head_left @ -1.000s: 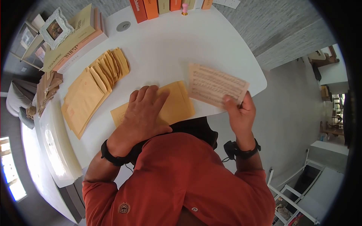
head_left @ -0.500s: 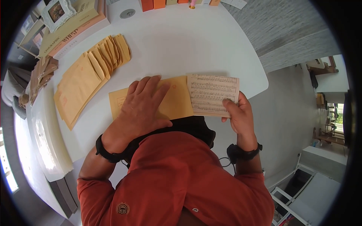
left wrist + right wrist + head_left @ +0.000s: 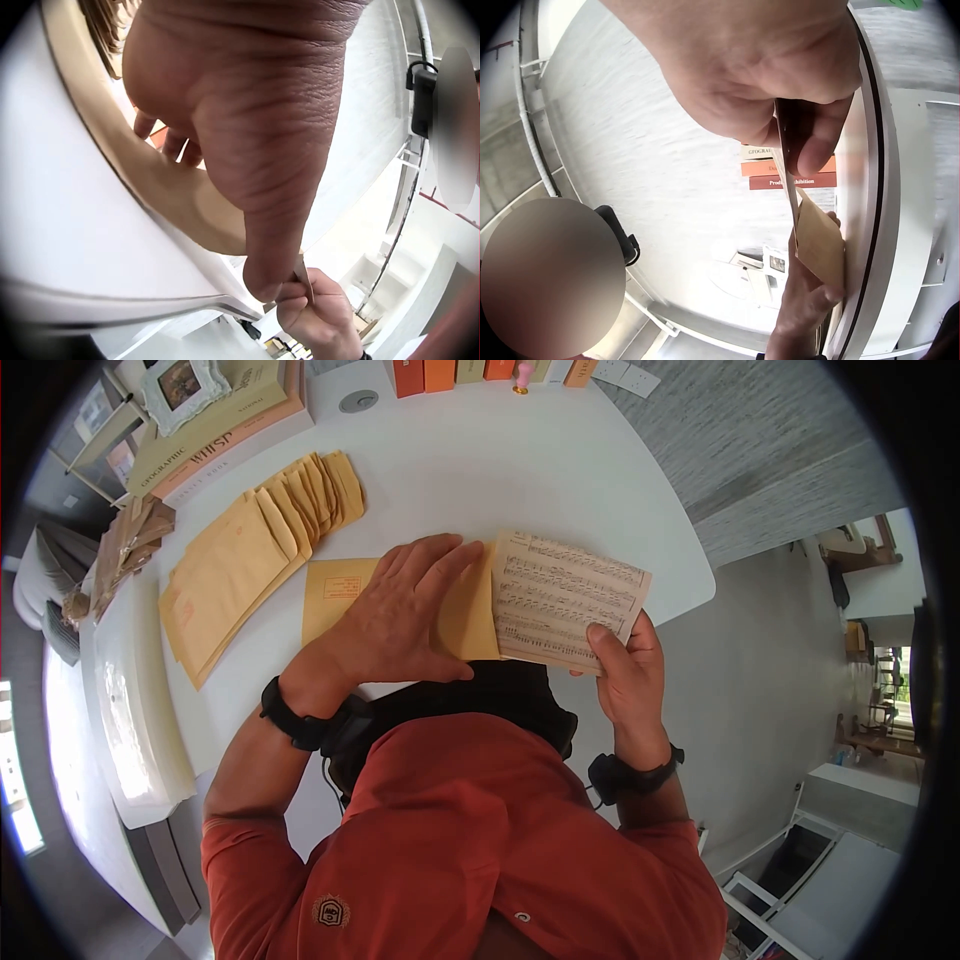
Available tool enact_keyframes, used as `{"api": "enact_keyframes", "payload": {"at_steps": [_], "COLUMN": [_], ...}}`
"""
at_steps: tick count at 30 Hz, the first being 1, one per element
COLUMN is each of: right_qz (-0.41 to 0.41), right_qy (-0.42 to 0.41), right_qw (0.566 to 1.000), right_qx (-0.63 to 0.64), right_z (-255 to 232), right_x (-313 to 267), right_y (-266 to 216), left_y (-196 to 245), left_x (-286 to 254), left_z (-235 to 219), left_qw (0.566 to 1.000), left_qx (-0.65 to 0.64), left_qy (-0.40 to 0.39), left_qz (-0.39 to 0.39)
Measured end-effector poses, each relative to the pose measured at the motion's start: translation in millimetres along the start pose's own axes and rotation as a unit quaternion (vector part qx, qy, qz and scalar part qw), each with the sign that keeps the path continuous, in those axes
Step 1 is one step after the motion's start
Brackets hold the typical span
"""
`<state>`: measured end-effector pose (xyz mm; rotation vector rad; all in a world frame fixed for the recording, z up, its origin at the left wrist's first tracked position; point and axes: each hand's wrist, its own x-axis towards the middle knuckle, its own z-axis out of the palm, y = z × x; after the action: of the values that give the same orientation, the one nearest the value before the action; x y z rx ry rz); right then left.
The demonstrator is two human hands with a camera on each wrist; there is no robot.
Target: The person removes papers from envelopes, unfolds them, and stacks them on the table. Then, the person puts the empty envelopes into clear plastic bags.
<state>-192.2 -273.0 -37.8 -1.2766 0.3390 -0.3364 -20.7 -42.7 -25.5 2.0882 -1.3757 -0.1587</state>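
Observation:
My left hand (image 3: 400, 605) arches over a tan paper envelope (image 3: 328, 608), gripping it across its width, fingers at the far edge and thumb at the near edge. A red stamp shows on the envelope's left part. My right hand (image 3: 632, 665) pinches aged paper printed with sheet music (image 3: 565, 595), thumb on top and fingers beneath. The paper's left edge meets the envelope's right end, tilted slightly in the head view. In the right wrist view the paper shows edge-on, and the envelope (image 3: 821, 240) bows in the left hand (image 3: 802, 304).
A fanned stack of tan envelopes (image 3: 235, 570) lies left on the white table (image 3: 470, 460). Clear plastic sleeves (image 3: 135, 720) and brown packets (image 3: 130, 545) are farther left. Thick books (image 3: 225, 440) with a white picture frame (image 3: 185, 390) stand at the back left. Behind are upright books (image 3: 440, 374) and a pink-handled stamp (image 3: 523, 376).
The sheet music has swung in from the right to the envelope's end and tilted. My left hand has moved toward that end, from lying flat to gripping across the envelope.

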Motion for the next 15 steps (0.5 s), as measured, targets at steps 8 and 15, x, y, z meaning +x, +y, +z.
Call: {"api": "enact_keyframes", "payload": {"at_steps": [8, 15], "right_qz": [-0.051, -0.061], "right_qy": [0.026, 0.013], "right_qw": [0.993, 0.996], "right_qx": [-0.102, -0.069], "right_z": [-5, -7], "right_x": [-9, -18], "right_y": [-5, -9], "left_y": [25, 39], "left_x": [-1, -3], "left_z": [-5, -13], "left_qw": [0.991, 0.983], "left_qx": [0.106, 0.155], "left_qy": [0.07, 0.088], "left_qz": [0.039, 0.041]}}
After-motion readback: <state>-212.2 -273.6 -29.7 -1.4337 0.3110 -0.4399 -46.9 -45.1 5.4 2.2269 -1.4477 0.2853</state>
